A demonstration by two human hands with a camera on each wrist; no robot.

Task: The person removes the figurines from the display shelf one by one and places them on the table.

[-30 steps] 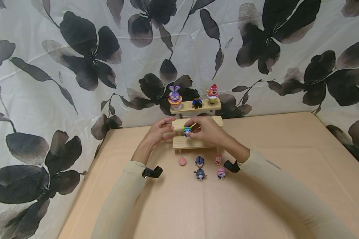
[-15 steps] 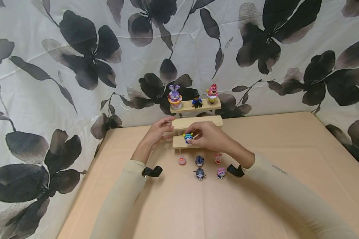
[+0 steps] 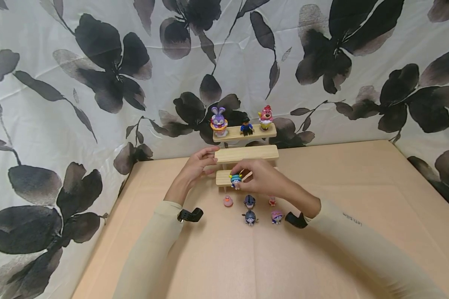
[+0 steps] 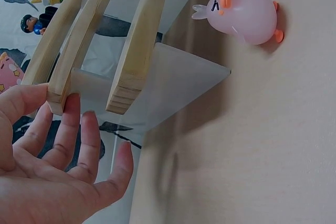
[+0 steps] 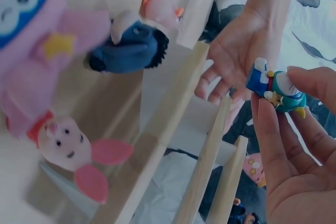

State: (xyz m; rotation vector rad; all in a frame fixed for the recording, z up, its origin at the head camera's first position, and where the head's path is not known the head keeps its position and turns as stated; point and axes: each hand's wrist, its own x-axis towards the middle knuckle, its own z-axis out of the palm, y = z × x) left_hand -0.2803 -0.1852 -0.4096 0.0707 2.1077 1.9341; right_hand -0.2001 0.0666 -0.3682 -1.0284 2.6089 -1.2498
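My right hand pinches a small figurine between thumb and fingers, above the left part of the lowest step of a wooden tiered shelf. The figurine has a teal hat with yellow horns, a blue body and a gold star. Whether it touches the step, I cannot tell. At the shelf's left side, my left hand grips the end of the middle step between thumb and fingertips, the other fingers spread below. A pink duck stands on the table in front.
On the top step stand a purple rabbit, a blue-clad figure and a pink bear. Before the shelf are a blue donkey, a pink piglet, a grey-blue figurine and a pink-purple one. Floral cloth hangs behind.
My right hand has brought the figurine down and toward me, from in front of the middle step to over the lowest one. The left hand stays on the shelf's end.
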